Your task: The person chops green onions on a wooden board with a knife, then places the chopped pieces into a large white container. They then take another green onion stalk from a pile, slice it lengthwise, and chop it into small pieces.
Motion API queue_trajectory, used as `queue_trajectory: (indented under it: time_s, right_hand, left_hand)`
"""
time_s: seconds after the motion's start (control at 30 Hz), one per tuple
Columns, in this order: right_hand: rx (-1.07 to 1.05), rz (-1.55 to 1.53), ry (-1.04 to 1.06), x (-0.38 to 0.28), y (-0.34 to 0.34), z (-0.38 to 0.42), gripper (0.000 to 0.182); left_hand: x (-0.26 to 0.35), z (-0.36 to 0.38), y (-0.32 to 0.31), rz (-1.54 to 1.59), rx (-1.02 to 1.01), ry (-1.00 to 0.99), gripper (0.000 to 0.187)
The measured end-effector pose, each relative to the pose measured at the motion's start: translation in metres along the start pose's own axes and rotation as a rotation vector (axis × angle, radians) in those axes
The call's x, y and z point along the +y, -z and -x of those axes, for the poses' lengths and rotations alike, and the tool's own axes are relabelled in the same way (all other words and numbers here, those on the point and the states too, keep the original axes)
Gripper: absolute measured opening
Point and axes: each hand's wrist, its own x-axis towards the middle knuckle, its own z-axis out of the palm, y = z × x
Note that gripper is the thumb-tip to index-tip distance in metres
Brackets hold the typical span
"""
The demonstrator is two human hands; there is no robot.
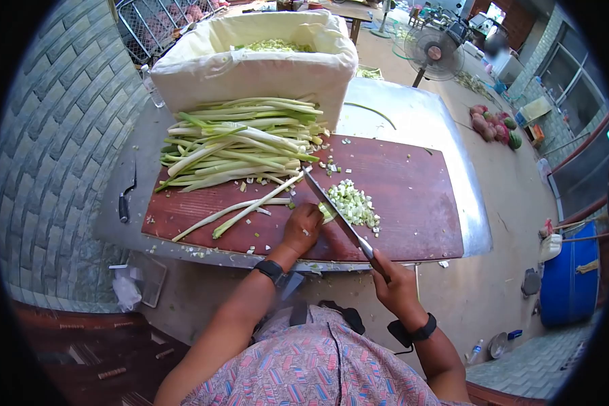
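Observation:
My right hand [397,285] grips the handle of a long kitchen knife [335,211], whose blade slants up and left over a red-brown cutting board [413,183]. My left hand [304,227] is closed, fingers curled, beside the blade. A short piece of green onion [327,212] shows between its fingers and the blade; the rest is hidden by the hand. Right of the blade lies a pile of chopped green onion [353,203]. A big heap of whole green onions [240,145] covers the board's far left, and a few loose stalks [240,213] lie nearer me.
A white cloth-lined bin [264,84] with chopped greens stands behind the heap on a metal table [446,128]. A second knife [124,203] lies at the table's left. A fan [434,53] stands beyond, and a blue barrel [570,277] is at the right.

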Motion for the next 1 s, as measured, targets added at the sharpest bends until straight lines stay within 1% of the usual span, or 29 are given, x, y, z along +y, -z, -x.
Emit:
queue_trajectory:
  time_s: [0.03,0.1,0.13,0.27,0.33,0.4,0.5,0.53,0.6,0.63,0.7,0.77,0.83,1.0]
  right_hand:
    - [0.004,0.004,-0.002,-0.003,0.004,0.0,0.047]
    - [-0.102,0.05,-0.073,-0.008,0.009,0.0,0.048]
    - [-0.102,0.051,-0.072,-0.009,0.006,-0.002,0.048]
    - [-0.13,0.079,-0.106,0.0,-0.025,-0.018,0.048]
    - [-0.128,0.085,-0.106,0.01,-0.043,-0.029,0.048]
    - [-0.003,-0.113,-0.162,0.017,-0.053,-0.037,0.047]
    - [0.016,-0.185,-0.198,0.02,-0.055,-0.041,0.046]
    - [0.021,-0.184,-0.197,0.022,-0.052,-0.038,0.046]
    - [0.099,-0.162,-0.065,0.026,-0.044,-0.025,0.048]
    - [0.1,-0.16,-0.065,0.023,-0.035,-0.018,0.048]
    - [-0.024,-0.093,-0.165,0.006,-0.008,-0.005,0.044]
    - [-0.061,-0.048,-0.18,-0.006,0.006,0.002,0.044]
    - [-0.095,-0.002,-0.131,-0.006,0.012,0.009,0.044]
    - [-0.099,0.03,-0.094,-0.01,0.022,0.012,0.047]
  left_hand:
    - [-0.001,-0.001,0.0,0.003,-0.012,-0.005,0.009]
    - [0.0,-0.002,0.001,-0.008,-0.023,-0.014,0.009]
    - [0.002,-0.002,0.002,-0.024,-0.033,-0.019,0.009]
    - [0.004,-0.003,0.006,-0.037,-0.041,0.014,0.009]
    - [0.004,-0.004,0.007,-0.047,-0.079,0.019,0.01]
    - [0.003,-0.004,0.005,-0.007,-0.067,0.011,0.011]
    - [0.002,-0.002,0.004,0.041,-0.059,0.004,0.012]
    - [0.002,-0.004,0.004,0.047,-0.056,0.008,0.013]
    - [0.001,-0.003,0.006,0.035,-0.057,0.009,0.013]
    - [0.002,-0.004,0.007,0.027,-0.06,0.014,0.013]
    - [0.007,-0.006,0.009,-0.007,-0.029,0.009,0.012]
    - [0.007,-0.004,0.009,-0.043,-0.004,0.006,0.012]
    - [0.006,-0.003,0.007,-0.057,-0.022,0.046,0.01]
    - [0.004,-0.003,0.005,-0.026,-0.017,0.046,0.008]
